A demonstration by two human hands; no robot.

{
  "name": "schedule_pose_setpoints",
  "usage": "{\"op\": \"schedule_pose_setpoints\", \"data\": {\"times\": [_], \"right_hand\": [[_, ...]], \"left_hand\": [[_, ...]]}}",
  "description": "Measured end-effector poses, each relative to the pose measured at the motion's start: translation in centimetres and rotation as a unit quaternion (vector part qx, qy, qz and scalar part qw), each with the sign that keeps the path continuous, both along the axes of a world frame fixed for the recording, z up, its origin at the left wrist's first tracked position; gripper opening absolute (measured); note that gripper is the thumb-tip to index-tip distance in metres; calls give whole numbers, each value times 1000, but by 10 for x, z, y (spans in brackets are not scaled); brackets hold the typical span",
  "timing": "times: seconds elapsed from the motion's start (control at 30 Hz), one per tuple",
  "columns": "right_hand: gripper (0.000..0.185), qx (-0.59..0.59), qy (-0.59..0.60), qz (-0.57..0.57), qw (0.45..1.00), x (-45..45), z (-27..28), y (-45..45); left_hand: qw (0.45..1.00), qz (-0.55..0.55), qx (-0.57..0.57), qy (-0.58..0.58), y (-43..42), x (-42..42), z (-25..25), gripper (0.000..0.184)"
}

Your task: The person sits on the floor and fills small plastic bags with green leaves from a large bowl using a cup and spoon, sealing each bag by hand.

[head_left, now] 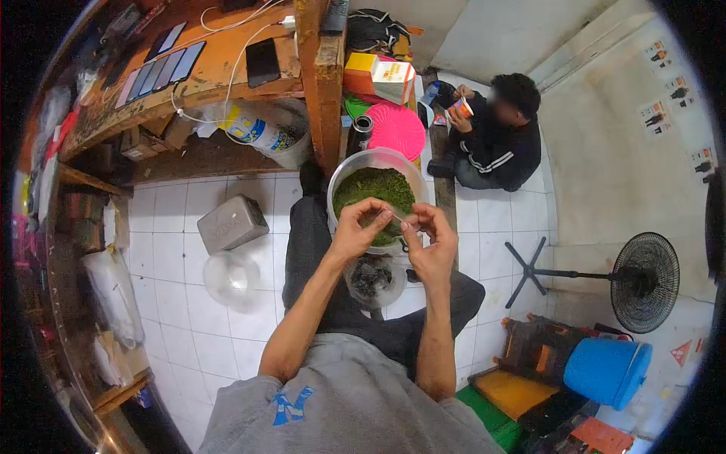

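My left hand and my right hand meet over a large pale bowl. Fingertips of both are pinched on a thin pale strip stretched between them; its exact kind is too small to make out. Inside the bowl lies a heap of finely shredded green plant matter. Under my wrists, between my legs, stands a clear tub with dark contents I cannot identify.
Past the bowl are a pink lid, a dark can and a yellow-white box. A seated person holds a cup at right. A metal tin, a clear container and a fan stand on the floor.
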State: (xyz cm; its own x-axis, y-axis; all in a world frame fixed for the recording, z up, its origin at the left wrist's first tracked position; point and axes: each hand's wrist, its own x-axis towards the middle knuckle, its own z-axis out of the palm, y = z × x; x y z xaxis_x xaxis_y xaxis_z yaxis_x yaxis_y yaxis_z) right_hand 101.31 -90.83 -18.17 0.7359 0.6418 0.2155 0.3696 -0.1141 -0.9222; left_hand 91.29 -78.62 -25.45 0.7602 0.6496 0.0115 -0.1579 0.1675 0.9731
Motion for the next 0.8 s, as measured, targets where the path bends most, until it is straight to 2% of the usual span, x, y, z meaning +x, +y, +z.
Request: {"op": "schedule_pose_setpoints", "data": {"times": [0.07,0.13,0.23,0.37,0.43,0.5,0.57,0.63,0.67,0.7,0.73,0.8], "right_hand": [[23,21,15,-8,1000,-1,-3,-3],[28,9,-52,5,999,-1,-9,-4],[29,9,7,-5,1000,-7,2,-11],[25,-12,-15,-26,999,-18,-4,-26],[21,-29,-33,-10,999,-27,-7,-36],[20,-11,-11,-34,999,-36,-25,-55],[21,-57,17,-28,998,-45,-46,-76],[21,-54,20,-40,998,-48,-72,-96],[21,-79,88,-43,992,-48,-96,-106],[21,-103,156,-45,981,-45,-115,-116],[20,-238,118,2,964,-31,-126,-128],[21,-256,104,-27,961,-7,-190,-133]], "left_hand": [[1000,-2,-5,1,-8,-1,12,14],[1000,-6,-9,2,-14,-1,17,14],[999,-2,35,17,-19,-7,20,13],[997,0,-56,55,-31,-19,21,14],[993,12,-23,112,-38,-30,22,14],[993,-11,-19,116,-45,-41,-1,13],[992,-20,-18,121,-59,-48,-18,13],[987,-41,22,152,-73,-54,-26,18],[990,-53,-11,128,-75,-60,-35,27],[990,-57,-10,132,-77,-64,-35,27],[988,-40,-42,140,-78,-68,-33,31],[984,-37,-62,161,-72,-77,-39,38]]}}
